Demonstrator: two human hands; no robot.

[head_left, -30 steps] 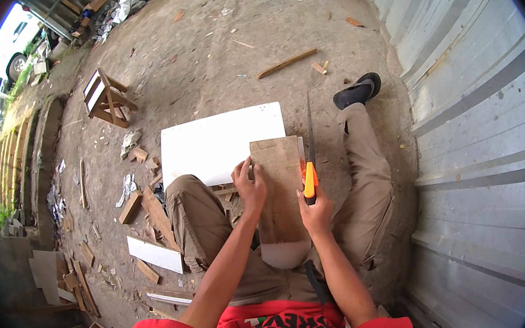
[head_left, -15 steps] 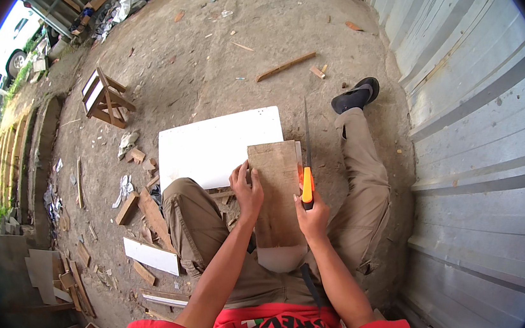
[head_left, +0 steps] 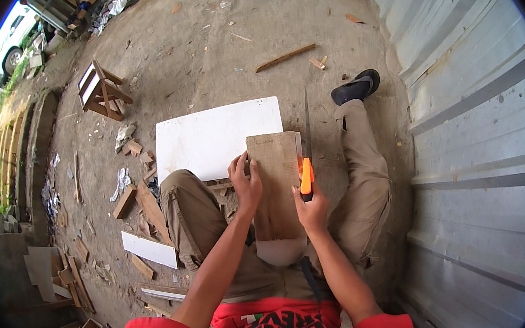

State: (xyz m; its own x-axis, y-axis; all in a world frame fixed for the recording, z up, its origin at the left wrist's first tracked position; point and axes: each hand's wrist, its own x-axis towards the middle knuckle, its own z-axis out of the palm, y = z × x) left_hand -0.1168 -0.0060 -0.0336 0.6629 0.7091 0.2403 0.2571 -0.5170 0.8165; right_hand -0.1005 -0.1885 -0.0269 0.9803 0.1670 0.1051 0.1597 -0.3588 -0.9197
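Note:
A brown wooden board [head_left: 275,191] lies lengthwise across my lap, its far end over a white panel [head_left: 214,138] on the ground. My left hand [head_left: 245,186] is closed on the board's left edge, fingers bent near the far corner. In my right hand [head_left: 311,209] is a handsaw [head_left: 306,176] with an orange and black handle. Its thin blade points away from me and runs along the board's right edge; whether the teeth touch the wood I cannot tell. A translucent whitish piece [head_left: 281,250] sits at the board's near end.
Corrugated metal sheeting [head_left: 478,180] forms a wall on the right. A small wooden stool [head_left: 104,91] stands at the left. Wood offcuts [head_left: 154,211] and a white strip [head_left: 149,250] lie left of my bent knee. A loose wooden stick [head_left: 285,57] is on the ground ahead.
The whole scene sits slightly higher in the picture, as the view has tilted a little. My hands, the board and the saw keep nearly the same places relative to each other.

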